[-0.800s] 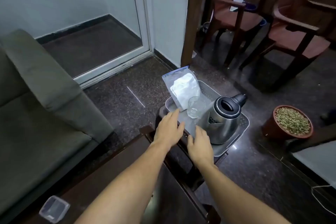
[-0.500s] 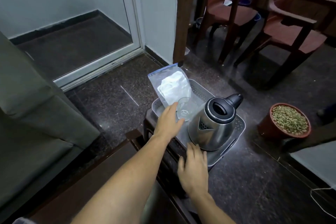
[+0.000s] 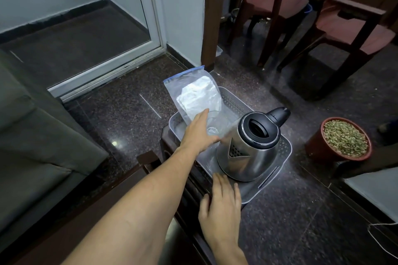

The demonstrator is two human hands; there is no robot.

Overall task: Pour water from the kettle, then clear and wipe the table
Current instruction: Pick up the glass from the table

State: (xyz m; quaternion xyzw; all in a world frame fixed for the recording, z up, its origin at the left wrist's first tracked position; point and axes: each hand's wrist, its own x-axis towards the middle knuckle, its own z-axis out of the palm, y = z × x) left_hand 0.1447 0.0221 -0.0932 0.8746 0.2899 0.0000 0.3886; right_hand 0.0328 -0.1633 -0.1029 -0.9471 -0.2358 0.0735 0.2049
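A steel kettle (image 3: 249, 150) with a black lid and handle stands in a grey perforated tray (image 3: 277, 176) on a dark stool. Beside it in the tray is a clear glass (image 3: 218, 125), and behind that leans a clear zip bag (image 3: 193, 90) with a white cloth inside. My left hand (image 3: 199, 132) reaches over the tray, fingers against the near side of the glass; whether it grips the glass I cannot tell. My right hand (image 3: 223, 206) lies flat, fingers spread, at the tray's near edge in front of the kettle.
A dark wooden table edge (image 3: 120, 191) runs below my arms. A grey sofa (image 3: 32, 135) is on the left. A clay pot (image 3: 342, 140) of green pellets sits on the floor at right. Brown plastic chairs (image 3: 349, 13) stand at the back, beside a wooden post (image 3: 212, 13).
My left hand has slid forward from the tray's near edge up to the glass. My right hand has drawn back from beside the kettle to the tray's near rim.
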